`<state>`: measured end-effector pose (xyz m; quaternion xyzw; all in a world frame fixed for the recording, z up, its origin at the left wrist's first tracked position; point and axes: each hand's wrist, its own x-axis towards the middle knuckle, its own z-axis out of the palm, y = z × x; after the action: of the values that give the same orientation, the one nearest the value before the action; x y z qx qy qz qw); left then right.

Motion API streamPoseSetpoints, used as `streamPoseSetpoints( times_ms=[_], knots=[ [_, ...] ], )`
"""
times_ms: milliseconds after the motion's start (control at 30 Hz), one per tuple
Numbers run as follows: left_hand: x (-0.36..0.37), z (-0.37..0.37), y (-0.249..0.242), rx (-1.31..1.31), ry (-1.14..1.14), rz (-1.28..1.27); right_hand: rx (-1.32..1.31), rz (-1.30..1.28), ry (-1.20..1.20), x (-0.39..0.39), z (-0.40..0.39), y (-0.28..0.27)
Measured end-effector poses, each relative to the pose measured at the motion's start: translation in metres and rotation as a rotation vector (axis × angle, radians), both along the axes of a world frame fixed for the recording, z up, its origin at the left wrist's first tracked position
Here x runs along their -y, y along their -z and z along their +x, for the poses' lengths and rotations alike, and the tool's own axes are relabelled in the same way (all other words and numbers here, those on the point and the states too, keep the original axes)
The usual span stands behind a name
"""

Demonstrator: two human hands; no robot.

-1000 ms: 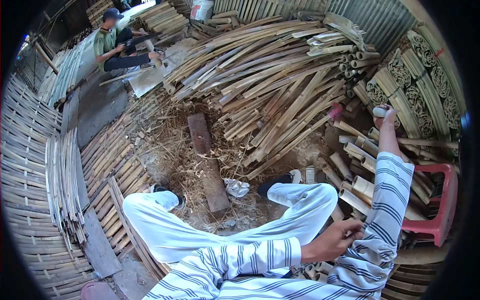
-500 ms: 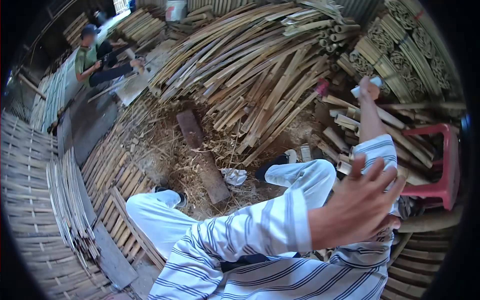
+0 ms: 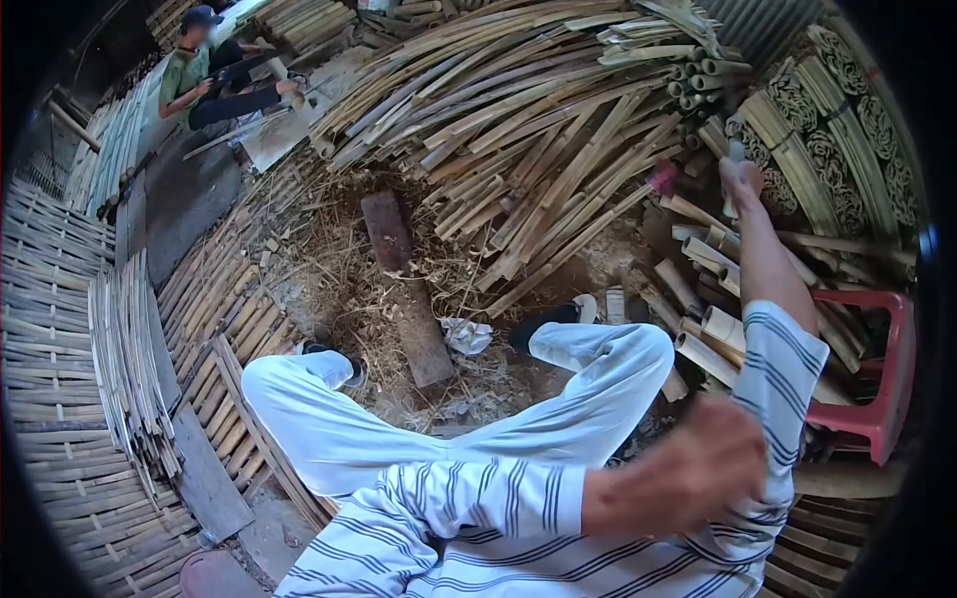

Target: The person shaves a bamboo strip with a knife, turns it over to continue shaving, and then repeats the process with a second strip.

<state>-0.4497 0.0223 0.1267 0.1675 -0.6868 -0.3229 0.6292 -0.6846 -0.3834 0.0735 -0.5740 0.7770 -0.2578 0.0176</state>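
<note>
My right arm reaches forward to the right. My right hand is closed around a pale, narrow object that sticks out above and below the fingers; its exact kind is too small to make out. Behind it are bundled bamboo strips, and cut bamboo tubes lie below. Across my lap, beside my right sleeve, my left hand is smeared by motion. It looks rounded, but its fingers cannot be told apart, and nothing shows in it.
Between my feet lies a worn wooden plank among shavings, near crumpled white paper. Long split bamboo is heaped ahead. A red plastic stool stands at my right. Another person sits at the far left. Woven bamboo borders my left.
My left hand has gone from spread fingers to a rounded, blurred shape, slightly lower and to the left. My right hand still holds the pale object, now turned more upright. The view has shifted slightly.
</note>
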Motion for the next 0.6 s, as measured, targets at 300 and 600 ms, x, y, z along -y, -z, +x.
streamPoseSetpoints(
  times_ms=[300,600],
  knots=[
    [-0.001,-0.026,0.051,-0.354,0.625,0.743,2.186,-0.176,-0.817,0.08,-0.068,-0.029],
    [-0.003,0.014,0.095,0.08,0.418,0.097,1.938,-0.314,-0.561,0.033,-0.044,0.001]
  ],
)
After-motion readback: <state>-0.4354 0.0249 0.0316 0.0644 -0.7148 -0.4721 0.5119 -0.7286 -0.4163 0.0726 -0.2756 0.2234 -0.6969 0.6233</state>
